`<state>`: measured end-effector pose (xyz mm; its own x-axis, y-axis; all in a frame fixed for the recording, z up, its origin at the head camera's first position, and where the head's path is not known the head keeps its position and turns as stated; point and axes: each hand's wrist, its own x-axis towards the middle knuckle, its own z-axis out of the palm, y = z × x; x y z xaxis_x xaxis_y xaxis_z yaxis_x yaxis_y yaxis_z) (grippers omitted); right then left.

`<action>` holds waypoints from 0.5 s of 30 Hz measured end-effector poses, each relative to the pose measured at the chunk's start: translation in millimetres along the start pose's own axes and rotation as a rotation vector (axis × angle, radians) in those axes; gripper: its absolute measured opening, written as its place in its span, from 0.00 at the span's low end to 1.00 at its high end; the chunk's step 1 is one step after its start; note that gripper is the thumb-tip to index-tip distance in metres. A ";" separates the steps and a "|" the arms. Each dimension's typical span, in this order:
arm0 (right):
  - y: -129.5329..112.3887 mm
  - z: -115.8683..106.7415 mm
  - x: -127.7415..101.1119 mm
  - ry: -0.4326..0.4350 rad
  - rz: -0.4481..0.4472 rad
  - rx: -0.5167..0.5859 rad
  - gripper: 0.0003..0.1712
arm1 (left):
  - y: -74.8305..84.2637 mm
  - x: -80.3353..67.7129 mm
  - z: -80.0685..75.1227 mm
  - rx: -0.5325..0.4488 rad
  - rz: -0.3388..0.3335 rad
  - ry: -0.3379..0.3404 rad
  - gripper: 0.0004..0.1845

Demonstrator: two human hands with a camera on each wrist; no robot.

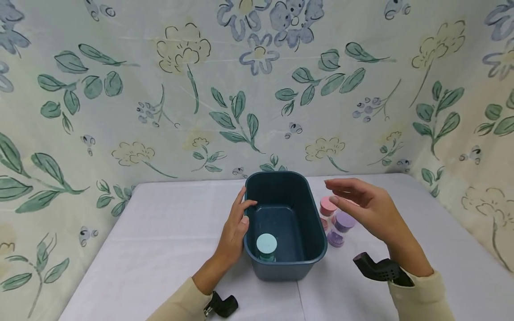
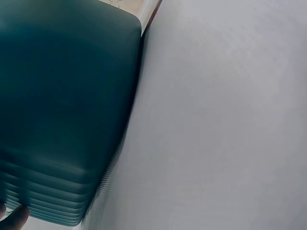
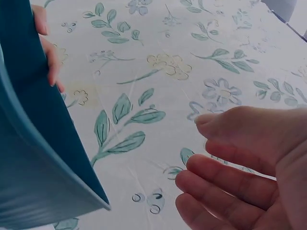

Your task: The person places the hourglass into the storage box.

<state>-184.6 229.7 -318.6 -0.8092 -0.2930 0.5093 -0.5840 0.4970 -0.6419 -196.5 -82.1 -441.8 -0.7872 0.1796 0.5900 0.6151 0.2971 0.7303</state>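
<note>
A deep dark-blue bin (image 1: 281, 271) with rounded corners stands at the middle of the table. My left hand (image 1: 233, 229) holds its left rim, one finger bent over the edge; fingertips (image 2: 15, 218) show against the outer wall in the left wrist view. Inside, at the near left corner, is a small jar with a pale turquoise lid (image 1: 267, 244). My right hand (image 1: 363, 207) hovers right of the bin with nothing in it, fingers loosely bent and thumb apart. Below it are small clear jars, one with a pink lid (image 1: 328, 205) and one with a purple lid (image 1: 344, 220), partly hidden by the hand.
A white cloth (image 1: 172, 240) covers the table. Behind it and along both sides hangs a floral curtain (image 1: 257, 89), close to the table's back edge. Each wrist wears a black camera mount, such as the right one (image 1: 377, 267).
</note>
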 end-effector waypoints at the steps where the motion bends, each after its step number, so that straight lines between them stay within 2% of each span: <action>1: 1.4 -1.7 -0.1 0.010 0.005 -0.001 0.21 | -0.4 -0.2 0.1 0.001 -0.001 0.001 0.23; 9: 13.3 -11.0 -0.2 0.077 0.037 -0.007 0.21 | -1.2 -0.7 0.6 -0.001 0.005 0.004 0.23; 15: 22.8 -14.4 -0.3 0.095 0.101 -0.003 0.21 | 0.4 -0.6 0.5 -0.001 -0.003 0.005 0.23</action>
<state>-196.7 252.9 -325.1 -0.8542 -0.1624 0.4940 -0.4991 0.5228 -0.6911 -195.8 -81.6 -442.1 -0.7885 0.1741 0.5899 0.6132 0.2967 0.7321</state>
